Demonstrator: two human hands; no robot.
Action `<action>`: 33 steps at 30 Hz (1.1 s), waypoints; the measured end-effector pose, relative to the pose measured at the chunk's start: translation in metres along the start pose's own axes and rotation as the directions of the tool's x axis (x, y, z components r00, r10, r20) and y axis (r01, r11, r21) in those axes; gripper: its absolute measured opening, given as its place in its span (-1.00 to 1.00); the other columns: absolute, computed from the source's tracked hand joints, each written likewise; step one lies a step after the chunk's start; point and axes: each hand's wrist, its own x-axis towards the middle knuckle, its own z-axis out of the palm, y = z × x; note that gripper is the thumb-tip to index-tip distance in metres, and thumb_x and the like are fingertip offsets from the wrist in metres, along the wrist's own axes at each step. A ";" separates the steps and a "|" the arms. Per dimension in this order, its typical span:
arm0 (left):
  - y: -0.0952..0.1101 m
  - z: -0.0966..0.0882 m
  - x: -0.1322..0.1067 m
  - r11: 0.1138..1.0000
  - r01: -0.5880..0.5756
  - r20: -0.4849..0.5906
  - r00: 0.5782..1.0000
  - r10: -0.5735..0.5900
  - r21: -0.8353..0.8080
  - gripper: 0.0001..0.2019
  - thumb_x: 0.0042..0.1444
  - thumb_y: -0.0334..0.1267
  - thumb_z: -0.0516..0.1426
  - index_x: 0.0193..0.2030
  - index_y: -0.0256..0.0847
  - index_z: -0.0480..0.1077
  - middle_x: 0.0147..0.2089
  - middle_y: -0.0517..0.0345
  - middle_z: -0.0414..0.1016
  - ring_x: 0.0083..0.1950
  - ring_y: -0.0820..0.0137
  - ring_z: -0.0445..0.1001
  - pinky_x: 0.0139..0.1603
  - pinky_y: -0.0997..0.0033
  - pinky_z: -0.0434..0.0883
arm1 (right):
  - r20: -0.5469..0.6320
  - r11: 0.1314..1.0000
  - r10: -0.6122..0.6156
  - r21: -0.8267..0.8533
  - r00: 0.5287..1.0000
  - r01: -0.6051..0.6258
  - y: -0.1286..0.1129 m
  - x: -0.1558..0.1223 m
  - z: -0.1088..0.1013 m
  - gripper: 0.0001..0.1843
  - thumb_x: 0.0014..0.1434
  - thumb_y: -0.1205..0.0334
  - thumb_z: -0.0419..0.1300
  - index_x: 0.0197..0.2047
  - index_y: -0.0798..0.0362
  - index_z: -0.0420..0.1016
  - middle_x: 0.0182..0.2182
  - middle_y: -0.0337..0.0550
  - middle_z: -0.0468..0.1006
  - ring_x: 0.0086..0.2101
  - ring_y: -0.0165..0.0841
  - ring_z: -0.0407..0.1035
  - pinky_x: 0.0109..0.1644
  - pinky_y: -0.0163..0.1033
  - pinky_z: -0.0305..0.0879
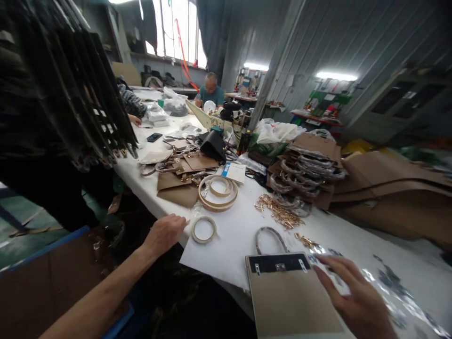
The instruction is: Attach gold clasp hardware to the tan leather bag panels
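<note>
A beige bag panel point(293, 296) with a black strip and a looped, wrapped handle point(271, 235) lies at the table's front edge. Two small silver plates and a central clasp piece show on the strip. My right hand point(356, 292) is over the panel's right side, thumb and fingers apart, fingertips near small shiny metal pieces point(318, 252). My left hand point(165, 235) is at the table edge with its fingers curled closed; whatever they hold, if anything, is hidden. A roll of tape point(204, 230) lies just right of it.
Gold-coloured fasteners point(278, 211) form a pile beyond the handle. Larger tape rings point(218, 193) and brown bag pieces point(180, 186) lie further left. Stacked bags point(307, 165) stand at right. Dark pieces hang at upper left. A person point(211, 89) sits across the table; another's hand point(134, 120) shows at left.
</note>
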 end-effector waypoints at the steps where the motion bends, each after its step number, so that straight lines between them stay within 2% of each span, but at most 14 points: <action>1: 0.014 -0.002 -0.003 0.997 -0.071 0.018 0.997 0.071 -0.016 -0.68 0.40 -0.09 0.03 -0.34 -0.15 0.43 -0.29 0.05 0.53 -0.12 0.22 0.51 -0.02 0.29 0.34 | 0.073 0.998 -0.032 0.064 0.997 0.027 -0.021 0.007 0.007 -0.73 0.37 -0.01 0.24 0.04 -0.13 0.61 -0.08 -0.03 0.61 -0.12 -0.14 0.58 -0.07 -0.01 0.60; 3: 0.040 -0.006 -0.009 0.977 -0.175 0.055 0.982 0.183 -0.125 -0.64 0.44 -0.02 0.00 -0.31 -0.14 0.43 -0.30 0.14 0.52 -0.19 0.31 0.49 -0.09 0.36 0.34 | 0.186 0.974 -0.066 0.224 0.980 0.023 -0.068 0.026 0.025 -0.74 0.39 0.15 0.23 0.12 -0.12 0.57 -0.04 -0.05 0.59 -0.05 -0.20 0.56 0.01 -0.08 0.58; 5: 0.062 -0.009 -0.013 0.937 -0.207 0.083 0.968 0.239 -0.280 -0.62 0.45 0.02 0.00 -0.28 -0.13 0.45 -0.34 0.22 0.51 -0.28 0.39 0.47 -0.20 0.43 0.32 | 0.315 0.925 -0.080 0.377 0.946 -0.047 -0.110 0.049 0.044 -0.71 0.37 0.19 0.27 0.14 -0.09 0.54 0.02 -0.05 0.58 0.01 -0.23 0.53 0.10 -0.11 0.54; 7: 0.079 -0.012 -0.015 0.898 -0.203 0.116 0.957 0.267 -0.391 -0.63 0.44 0.03 0.02 -0.25 -0.12 0.48 -0.36 0.27 0.51 -0.32 0.43 0.46 -0.25 0.46 0.31 | 0.399 0.860 -0.117 0.498 0.909 -0.108 -0.137 0.068 0.059 -0.65 0.32 0.18 0.34 0.16 -0.08 0.54 0.04 -0.08 0.59 -0.01 -0.26 0.53 0.10 -0.15 0.52; 9: 0.090 -0.014 -0.015 0.870 -0.228 0.139 0.938 0.316 -0.438 -0.66 0.44 0.00 0.04 -0.20 -0.12 0.52 -0.33 0.27 0.55 -0.29 0.43 0.48 -0.23 0.47 0.32 | 0.447 0.812 -0.150 0.564 0.882 -0.148 -0.150 0.079 0.071 -0.61 0.28 0.16 0.39 0.16 -0.05 0.55 0.02 -0.09 0.61 -0.09 -0.31 0.55 0.05 -0.20 0.52; 13: 0.100 -0.016 -0.015 0.832 -0.314 0.127 0.903 0.410 -0.458 -0.71 0.43 -0.06 0.07 -0.15 -0.12 0.57 -0.27 0.22 0.62 -0.23 0.41 0.54 -0.19 0.48 0.35 | 0.471 0.785 -0.172 0.597 0.865 -0.169 -0.152 0.083 0.083 -0.74 0.29 0.22 0.38 0.05 0.01 0.64 -0.11 -0.12 0.68 -0.19 -0.35 0.56 -0.02 -0.26 0.48; 17: 0.101 -0.011 -0.017 0.820 -0.350 0.093 0.896 0.434 -0.452 -0.72 0.41 -0.09 0.09 -0.11 -0.11 0.61 -0.26 0.18 0.66 -0.23 0.38 0.57 -0.19 0.47 0.39 | 0.481 0.771 -0.142 0.602 0.865 -0.209 -0.150 0.081 0.084 -0.87 0.28 0.31 0.38 -0.09 0.04 0.69 -0.23 -0.18 0.72 -0.26 -0.40 0.56 -0.11 -0.34 0.43; 23: 0.104 -0.002 -0.021 0.826 -0.320 0.069 0.917 0.393 -0.464 -0.73 0.34 -0.09 0.13 -0.13 -0.10 0.65 -0.27 0.17 0.67 -0.27 0.37 0.57 -0.17 0.46 0.44 | 0.565 0.768 -0.102 0.567 0.819 -0.296 -0.150 0.077 0.077 -0.94 0.27 0.31 0.38 -0.17 0.03 0.69 -0.33 -0.26 0.68 -0.35 -0.44 0.48 -0.21 -0.37 0.35; 28: 0.111 -0.001 -0.026 0.831 -0.272 0.107 0.925 0.365 -0.485 -0.67 0.29 -0.02 0.12 -0.26 -0.12 0.66 -0.35 0.12 0.65 -0.32 0.33 0.56 -0.22 0.43 0.45 | 0.531 0.781 -0.120 0.572 0.839 -0.251 -0.146 0.074 0.074 -0.95 0.26 0.36 0.38 -0.20 0.04 0.65 -0.29 -0.23 0.62 -0.28 -0.42 0.48 -0.14 -0.37 0.37; 30: 0.110 0.006 -0.033 0.837 -0.191 0.123 0.949 0.292 -0.513 -0.64 0.21 0.10 0.16 -0.28 -0.09 0.68 -0.32 0.10 0.68 -0.29 0.27 0.59 -0.21 0.39 0.49 | 0.491 0.782 -0.152 0.590 0.858 -0.200 -0.146 0.071 0.073 -0.95 0.24 0.33 0.40 -0.23 0.04 0.62 -0.27 -0.21 0.58 -0.23 -0.40 0.49 -0.08 -0.36 0.40; 33: 0.101 0.032 -0.045 0.804 0.013 0.105 0.993 0.061 -0.595 -0.60 0.01 0.28 0.26 -0.33 0.01 0.68 -0.26 0.16 0.72 -0.19 0.12 0.63 -0.17 0.27 0.59 | 0.420 0.826 -0.194 0.557 0.887 -0.083 -0.145 0.055 0.071 -0.95 0.31 0.28 0.34 -0.22 0.05 0.57 -0.23 -0.14 0.56 -0.15 -0.37 0.49 0.00 -0.35 0.44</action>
